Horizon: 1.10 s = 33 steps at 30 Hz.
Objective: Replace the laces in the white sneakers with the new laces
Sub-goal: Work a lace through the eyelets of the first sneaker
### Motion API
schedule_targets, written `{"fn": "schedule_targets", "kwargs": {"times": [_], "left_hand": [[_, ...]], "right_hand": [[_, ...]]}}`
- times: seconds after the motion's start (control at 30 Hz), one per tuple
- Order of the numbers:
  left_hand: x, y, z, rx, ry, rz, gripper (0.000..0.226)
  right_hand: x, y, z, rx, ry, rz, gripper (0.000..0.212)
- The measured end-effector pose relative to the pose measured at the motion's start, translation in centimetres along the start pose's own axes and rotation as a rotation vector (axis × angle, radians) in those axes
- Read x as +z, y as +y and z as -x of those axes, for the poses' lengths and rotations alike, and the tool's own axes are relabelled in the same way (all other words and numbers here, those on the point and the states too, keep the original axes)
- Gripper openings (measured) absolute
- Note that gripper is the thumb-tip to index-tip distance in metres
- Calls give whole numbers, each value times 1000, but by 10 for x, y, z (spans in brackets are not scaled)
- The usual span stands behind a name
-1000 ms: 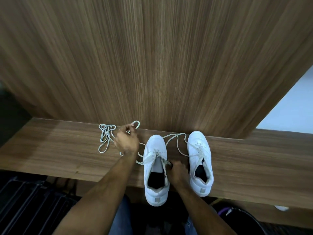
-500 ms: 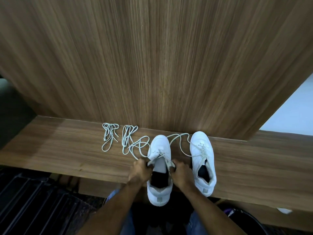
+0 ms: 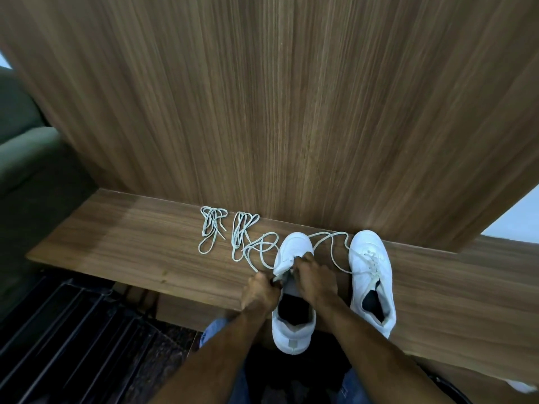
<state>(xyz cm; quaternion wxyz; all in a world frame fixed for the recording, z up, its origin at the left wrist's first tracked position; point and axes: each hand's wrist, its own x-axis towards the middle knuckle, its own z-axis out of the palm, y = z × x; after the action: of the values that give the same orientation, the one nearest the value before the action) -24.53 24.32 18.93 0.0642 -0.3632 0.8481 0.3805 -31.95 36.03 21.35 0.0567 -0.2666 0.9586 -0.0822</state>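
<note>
while the fingers of the left hand (image 3: 259, 290) curl tight at the left side of the near shoe (image 3: 293, 287), they seem to pinch the lace (image 3: 262, 252) right at the shoe's edge, though the tips are too small to see well. the fingers of the right hand (image 3: 313, 279) are bent down over the middle of the same shoe, where the lace holes are, and they press or pull there; i cannot tell just what they hold. both hands touch this shoe and sit close to each other, with the grey tongue showing between them.

the near shoe is white and points away from the person, with its heel hanging over the front edge of the wooden shelf (image 3: 131, 246). its lace is loose and runs out to the left in big loops on the wood. a second white shoe (image 3: 372, 275) stands just to the right, apart from the hands, and its lace (image 3: 329, 246) trails across the wood toward the first shoe.

two small bundles of lace lie farther left on the shelf, one bundle (image 3: 211, 228) at the far left and the other bundle (image 3: 242, 231) beside it. a tall wooden wall (image 3: 291, 97) rises behind the shelf.
</note>
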Motion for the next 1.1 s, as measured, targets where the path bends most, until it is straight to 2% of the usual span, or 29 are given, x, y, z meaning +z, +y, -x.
{"fn": "schedule_targets", "kwargs": {"times": [0.1,0.17,0.2,0.27,0.4,0.5,0.67,0.8,0.9,0.97,1.03,1.1], "left_hand": [[1,3,2,-13,15,-41,48],[2,4,3,-7,17,-74,48],[2,5,4,-10,17,-81,48],[2,4,3,-7,14,-85,46],[0,5,5,24,20,-94,41],[-1,6,9,26,26,-100,39],[0,7,10,10,23,-97,41],[1,7,10,0,28,-115,42],[1,6,11,-8,31,-93,45],[2,5,10,-20,30,-95,47],[3,6,10,-22,23,-110,46],[3,8,10,-18,27,-117,45]], "right_hand": [[-2,12,-6,421,93,-471,25],[-2,23,-3,596,130,-618,25],[-2,27,-1,591,123,-621,20],[-3,30,2,457,74,-574,8],[0,24,0,40,19,-366,30],[1,10,-1,-120,-80,-35,33],[-4,1,-3,-130,-63,187,33],[-8,2,-4,-158,-46,225,31],[-18,12,-11,12,149,32,25],[-31,26,-14,263,315,-246,23],[-38,41,-15,450,342,-399,22],[-38,47,-12,417,274,-363,18]]}}
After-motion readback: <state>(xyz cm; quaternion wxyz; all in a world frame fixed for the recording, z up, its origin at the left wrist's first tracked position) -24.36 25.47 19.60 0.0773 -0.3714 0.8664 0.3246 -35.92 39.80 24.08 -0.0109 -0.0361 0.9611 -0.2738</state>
